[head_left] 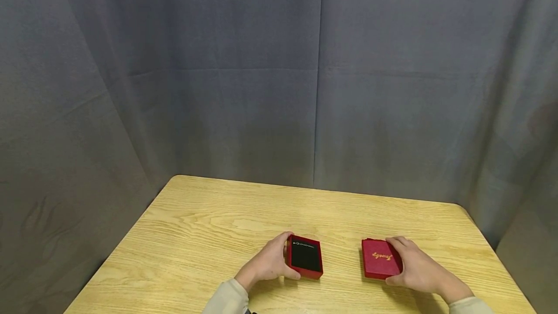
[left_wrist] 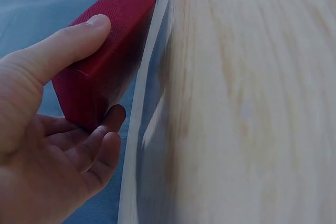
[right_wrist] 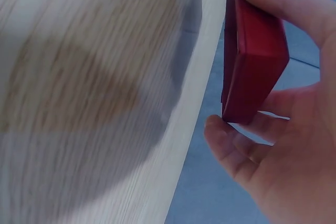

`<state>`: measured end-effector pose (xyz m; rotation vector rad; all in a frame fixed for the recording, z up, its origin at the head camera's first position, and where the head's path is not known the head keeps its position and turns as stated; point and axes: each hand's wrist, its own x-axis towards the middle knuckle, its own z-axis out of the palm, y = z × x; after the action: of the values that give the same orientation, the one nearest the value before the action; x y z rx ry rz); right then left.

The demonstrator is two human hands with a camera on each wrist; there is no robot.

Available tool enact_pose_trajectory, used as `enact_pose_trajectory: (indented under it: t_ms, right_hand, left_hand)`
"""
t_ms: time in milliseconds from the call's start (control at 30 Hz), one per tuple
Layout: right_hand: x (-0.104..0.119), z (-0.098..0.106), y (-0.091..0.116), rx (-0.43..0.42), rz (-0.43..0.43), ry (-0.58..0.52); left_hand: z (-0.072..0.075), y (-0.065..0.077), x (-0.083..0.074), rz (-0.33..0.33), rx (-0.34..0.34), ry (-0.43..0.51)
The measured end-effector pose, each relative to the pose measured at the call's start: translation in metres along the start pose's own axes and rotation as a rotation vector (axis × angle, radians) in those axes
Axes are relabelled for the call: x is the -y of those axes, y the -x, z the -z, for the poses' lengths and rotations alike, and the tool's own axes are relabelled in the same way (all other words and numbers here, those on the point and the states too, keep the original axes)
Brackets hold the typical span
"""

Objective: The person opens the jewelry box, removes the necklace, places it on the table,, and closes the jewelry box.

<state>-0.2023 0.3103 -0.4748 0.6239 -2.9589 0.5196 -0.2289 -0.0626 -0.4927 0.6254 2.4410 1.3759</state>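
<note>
My left hand [head_left: 273, 258] grips a red box base [head_left: 310, 274] by its left side, thumb at the near edge and fingers at the far one. A black insert [head_left: 305, 256] fills the base, with a thin silvery chain [head_left: 302, 244] lying across its far end. In the left wrist view, the thumb presses one red wall [left_wrist: 121, 30] and the fingertips curl under the opposite end. To the right, my right hand [head_left: 414, 266] holds the red box lid [head_left: 378, 258], marked with gold lettering, between thumb and fingers. The right wrist view shows the lid's hollow side [right_wrist: 229, 51] facing the tabletop.
Both box parts are held over a light wood-grain table [head_left: 235, 222] with rounded far corners, a gap between them. Grey-blue curtains [head_left: 244, 86] hang behind the table and along both sides.
</note>
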Motion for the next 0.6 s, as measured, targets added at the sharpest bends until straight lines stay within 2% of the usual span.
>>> enact_pose_trajectory:
  t_ms: [333, 600]
  right_hand:
    - [-0.0038, -0.0006, -0.0007, 0.08, -0.044, -0.025]
    - [-0.0051, -0.0025, 0.0008, 0.091, -0.045, -0.018]
  left_hand:
    - [-0.0021, 0.0013, 0.0005, 0.025, -0.003, -0.048]
    - [-0.0025, 0.0005, 0.0027, 0.018, 0.008, -0.043]
